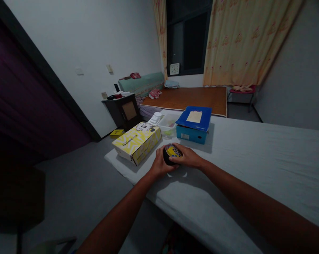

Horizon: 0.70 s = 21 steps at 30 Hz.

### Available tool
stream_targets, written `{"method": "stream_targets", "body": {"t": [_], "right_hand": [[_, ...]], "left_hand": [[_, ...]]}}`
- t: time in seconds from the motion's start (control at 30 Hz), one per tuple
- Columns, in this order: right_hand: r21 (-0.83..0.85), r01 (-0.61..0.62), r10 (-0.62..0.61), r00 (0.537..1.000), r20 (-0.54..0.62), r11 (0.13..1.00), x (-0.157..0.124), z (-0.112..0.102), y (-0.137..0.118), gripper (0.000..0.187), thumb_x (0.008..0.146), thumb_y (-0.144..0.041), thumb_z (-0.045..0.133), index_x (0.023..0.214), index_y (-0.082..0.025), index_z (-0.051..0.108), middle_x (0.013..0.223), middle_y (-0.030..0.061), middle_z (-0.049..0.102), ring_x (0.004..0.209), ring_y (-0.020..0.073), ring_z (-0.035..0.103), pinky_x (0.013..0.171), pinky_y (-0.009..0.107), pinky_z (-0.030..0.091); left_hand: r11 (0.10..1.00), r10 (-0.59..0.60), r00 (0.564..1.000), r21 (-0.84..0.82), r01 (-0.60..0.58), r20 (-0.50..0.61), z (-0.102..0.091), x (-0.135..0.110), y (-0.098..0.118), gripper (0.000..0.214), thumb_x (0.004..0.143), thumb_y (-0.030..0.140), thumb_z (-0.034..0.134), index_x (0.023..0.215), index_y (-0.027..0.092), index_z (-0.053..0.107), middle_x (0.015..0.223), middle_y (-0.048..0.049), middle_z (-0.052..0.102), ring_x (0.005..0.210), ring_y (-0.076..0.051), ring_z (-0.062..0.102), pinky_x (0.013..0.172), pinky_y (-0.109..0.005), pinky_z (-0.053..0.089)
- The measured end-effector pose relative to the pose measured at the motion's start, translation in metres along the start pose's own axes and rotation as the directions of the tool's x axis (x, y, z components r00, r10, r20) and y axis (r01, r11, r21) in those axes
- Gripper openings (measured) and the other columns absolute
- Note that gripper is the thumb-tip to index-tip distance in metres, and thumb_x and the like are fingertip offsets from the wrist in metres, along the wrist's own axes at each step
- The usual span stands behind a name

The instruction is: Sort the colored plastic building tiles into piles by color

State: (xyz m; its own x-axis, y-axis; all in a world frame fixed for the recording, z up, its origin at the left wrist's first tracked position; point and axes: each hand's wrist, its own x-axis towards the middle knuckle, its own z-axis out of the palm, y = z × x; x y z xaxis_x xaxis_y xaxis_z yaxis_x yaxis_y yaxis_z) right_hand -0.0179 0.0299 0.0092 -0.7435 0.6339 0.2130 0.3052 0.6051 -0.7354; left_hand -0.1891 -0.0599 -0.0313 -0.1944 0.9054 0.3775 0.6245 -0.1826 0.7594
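Between my two hands is a small round black tin (172,152) with a yellow and purple label on its top. My left hand (159,164) wraps the tin's left side, fingers curled round it. On the right, my right hand (187,157) grips the rim, its thumb lying across the label. What the tin rests on is hidden by my hands. Left of them lies a yellow and white shoe box (138,141), closed. Just beyond stand a clear plastic container (168,123) and a blue box (192,123) with a paper on its lid.
All this stands on a surface with a white sheet (254,158), whose edge runs along the left. A white object (156,118) lies beside the container. Further off are a dark cabinet (125,111) and a brown-matted bed (193,97). A yellow box (117,133) sits on the floor.
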Motion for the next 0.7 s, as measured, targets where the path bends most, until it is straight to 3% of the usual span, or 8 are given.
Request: {"method": "stream_targets", "body": {"t": [0.13,0.27,0.37,0.43,0.5,0.6,0.7], "right_hand": [[-0.048,0.037,-0.037,0.999,-0.004,0.998,-0.003,0.002,0.003,0.084,0.074,-0.052,0.071,0.145,-0.016,0.046,0.145,0.0155,0.051,0.132,0.0294,0.049,0.112,0.044,0.037],[-0.069,0.115,-0.115,0.993,0.011,0.991,-0.018,-0.011,0.016,0.087,0.072,-0.051,0.073,0.148,-0.018,0.043,0.145,0.0149,0.050,0.132,0.0301,0.048,0.112,0.045,0.037],[-0.093,0.129,-0.127,0.991,0.030,0.987,-0.040,-0.035,0.027,0.088,0.072,-0.053,0.073,0.148,-0.019,0.043,0.144,0.0152,0.050,0.130,0.0316,0.049,0.111,0.047,0.038],[-0.135,0.098,-0.094,0.995,0.037,0.986,-0.058,-0.063,0.040,0.086,0.074,-0.054,0.071,0.148,-0.021,0.044,0.144,0.0145,0.051,0.129,0.0317,0.050,0.109,0.048,0.040],[-0.207,0.046,-0.043,0.999,0.021,0.977,-0.073,-0.103,0.061,0.084,0.075,-0.055,0.069,0.148,-0.022,0.044,0.144,0.0136,0.051,0.128,0.0314,0.051,0.107,0.047,0.042],[-0.385,-0.104,0.059,0.990,-0.129,0.917,-0.082,-0.175,0.110,0.083,0.075,-0.059,0.067,0.145,-0.020,0.047,0.144,0.0146,0.051,0.129,0.0328,0.051,0.109,0.047,0.039],[-0.504,-0.389,0.225,0.907,-0.356,0.771,-0.073,-0.232,0.167,0.086,0.067,-0.061,0.069,0.138,-0.013,0.055,0.135,0.0207,0.058,0.121,0.0381,0.056,0.102,0.050,0.044]], "left_hand": [[1.000,0.005,1.000,0.003,-0.005,0.016,0.004,-0.002,0.002,0.101,0.051,0.038,0.086,0.138,0.017,0.039,0.130,-0.0161,0.046,0.126,-0.034,0.046,0.110,-0.051,0.038],[0.997,0.079,0.994,-0.025,-0.077,0.079,0.016,0.001,0.008,0.101,0.052,0.038,0.086,0.139,0.017,0.038,0.131,-0.0162,0.046,0.127,-0.035,0.045,0.110,-0.053,0.038],[0.989,0.141,0.958,-0.083,-0.124,0.251,0.025,0.006,0.016,0.108,0.055,0.040,0.086,0.146,0.018,0.033,0.140,-0.0181,0.042,0.131,-0.035,0.044,0.111,-0.052,0.039],[0.987,0.144,0.906,-0.128,-0.100,0.397,0.025,0.010,0.019,0.113,0.056,0.040,0.087,0.150,0.020,0.029,0.147,-0.0192,0.037,0.129,-0.034,0.048,0.109,-0.050,0.043],[0.989,0.117,0.892,-0.130,-0.066,0.437,0.021,0.016,0.019,0.105,0.062,0.039,0.085,0.151,0.023,0.031,0.150,-0.0182,0.036,0.125,-0.032,0.053,0.104,-0.049,0.047],[0.993,0.070,0.953,-0.112,-0.038,0.295,0.013,0.033,0.016,0.076,0.078,0.037,0.072,0.145,0.027,0.041,0.146,-0.0146,0.044,0.122,-0.029,0.055,0.099,-0.049,0.050],[0.986,0.002,0.991,-0.166,0.021,0.137,0.015,0.068,0.014,0.058,0.085,0.033,0.061,0.141,0.024,0.047,0.141,-0.0145,0.051,0.121,-0.028,0.056,0.095,-0.047,0.052]]}}
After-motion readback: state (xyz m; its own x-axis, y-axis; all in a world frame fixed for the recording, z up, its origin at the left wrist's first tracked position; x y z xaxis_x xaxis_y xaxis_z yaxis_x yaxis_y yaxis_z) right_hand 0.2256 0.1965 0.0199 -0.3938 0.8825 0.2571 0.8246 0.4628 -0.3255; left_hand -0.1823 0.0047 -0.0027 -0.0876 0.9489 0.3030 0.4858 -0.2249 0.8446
